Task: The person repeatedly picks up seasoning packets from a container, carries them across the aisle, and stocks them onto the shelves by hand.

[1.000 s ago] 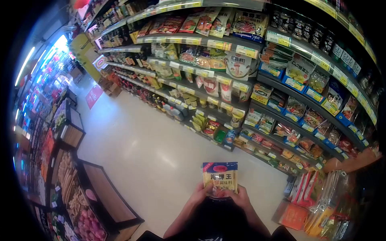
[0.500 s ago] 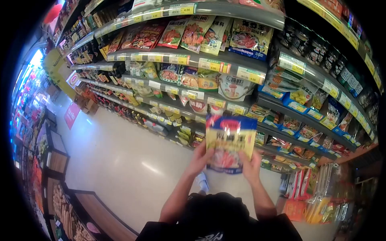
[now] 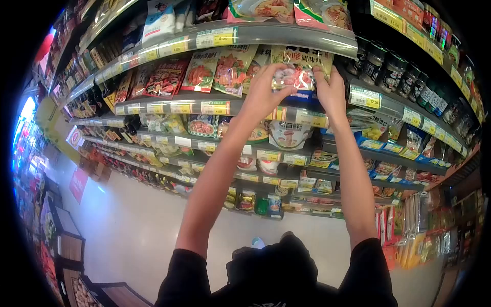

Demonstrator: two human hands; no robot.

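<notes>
A yellow-and-blue seasoning packet (image 3: 295, 78) with a food picture on its front is between my two hands at the upper shelf. My left hand (image 3: 266, 91) grips its left side, thumb along the lower front. At the right side, my right hand (image 3: 330, 89) holds the edge with its fingers bent round it. The packet's top lies under the shelf above and is partly hidden. Just left of my left hand stand yellow seasoning packets (image 3: 232, 71), and red packets (image 3: 166, 77) are further along the same shelf.
A shelf edge with price tags (image 3: 217, 38) overhangs my hands. Another tagged edge (image 3: 215, 107) runs below them. Dark-lidded jars (image 3: 394, 69) stand on the right shelf. A white pouch (image 3: 290, 135) sits one shelf down. Pale floor (image 3: 148, 220) lies below.
Both hands have carried the seasoning packet from in front of my body, over the floor, up and forward into the upper shelf. My arms are now stretched out.
</notes>
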